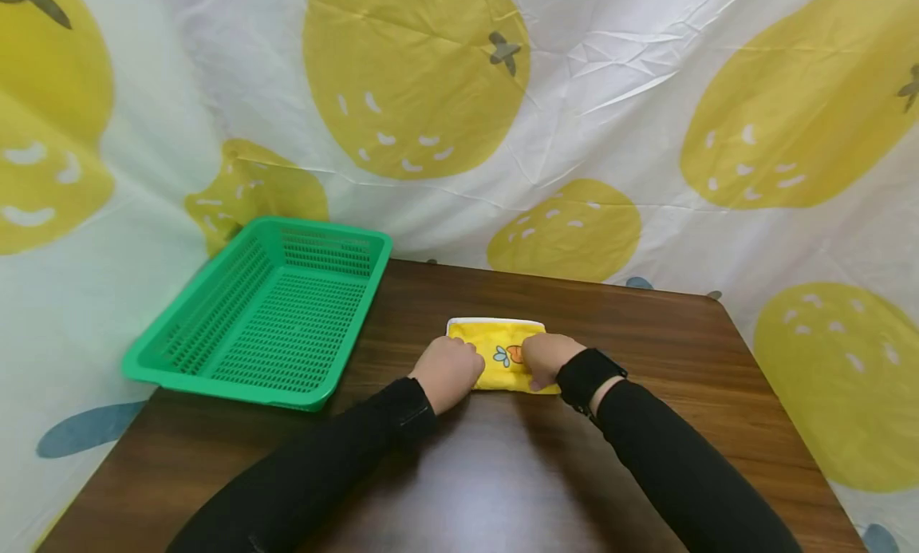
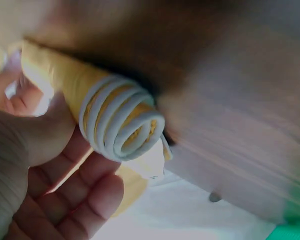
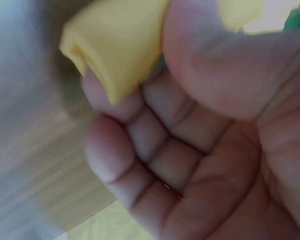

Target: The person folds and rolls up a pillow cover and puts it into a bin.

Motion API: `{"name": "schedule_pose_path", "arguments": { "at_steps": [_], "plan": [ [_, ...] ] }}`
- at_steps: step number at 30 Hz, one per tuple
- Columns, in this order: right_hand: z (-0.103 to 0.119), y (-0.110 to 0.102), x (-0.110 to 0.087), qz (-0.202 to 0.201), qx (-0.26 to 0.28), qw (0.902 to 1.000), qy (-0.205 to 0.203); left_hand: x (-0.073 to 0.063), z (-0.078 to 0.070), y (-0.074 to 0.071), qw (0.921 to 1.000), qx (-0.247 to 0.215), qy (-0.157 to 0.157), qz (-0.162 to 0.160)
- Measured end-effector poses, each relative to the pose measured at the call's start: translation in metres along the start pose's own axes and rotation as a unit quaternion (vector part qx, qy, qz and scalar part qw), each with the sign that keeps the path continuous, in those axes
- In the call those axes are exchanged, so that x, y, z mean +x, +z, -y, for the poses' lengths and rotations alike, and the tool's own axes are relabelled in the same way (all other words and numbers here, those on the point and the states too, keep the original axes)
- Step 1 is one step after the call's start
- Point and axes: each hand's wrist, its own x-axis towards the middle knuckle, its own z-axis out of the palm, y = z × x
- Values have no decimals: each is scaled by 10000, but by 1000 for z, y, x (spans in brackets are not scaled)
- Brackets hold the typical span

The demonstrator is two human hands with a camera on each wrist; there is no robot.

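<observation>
A yellow towel (image 1: 495, 353) with a white hem and a printed carrot lies on the table between both hands. Its left end shows in the left wrist view as a rolled towel (image 2: 122, 117), the white edging coiled in a spiral. The left hand (image 1: 448, 369) grips that end, thumb on one side and fingers curled beneath. At the opposite end, the right hand (image 1: 549, 355) pinches the towel (image 3: 120, 40) between thumb and fingers; a folded yellow corner sticks out past the fingertips. The right wrist wears a black band.
A green slotted plastic basket (image 1: 287, 329) stands on the table's left side, with nothing in it. The brown wooden table (image 1: 646, 337) runs back to a white curtain (image 1: 610, 74) printed with yellow fruit.
</observation>
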Motion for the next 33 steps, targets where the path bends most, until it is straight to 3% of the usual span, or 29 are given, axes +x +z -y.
{"name": "schedule_pose_path", "arguments": {
  "at_steps": [4,7,13,17,29,33],
  "plan": [
    [-4,-14,14,778,316,9955,440,-13,-9,0,9993,275,211,-162],
    [-10,-18,20,1010,403,9924,577,-19,-16,-1,9988,424,182,-144],
    [-20,-23,25,937,395,9932,560,-25,-32,-8,9936,965,98,579],
    [-26,-20,30,934,756,9895,801,-26,-41,-10,9882,1250,66,884],
    [-34,-17,45,1125,1067,9821,1070,-28,-41,-7,9864,1529,-65,608],
    [-35,-11,44,913,1207,9847,868,-27,-40,-7,9861,1464,-26,784]
  ]
}}
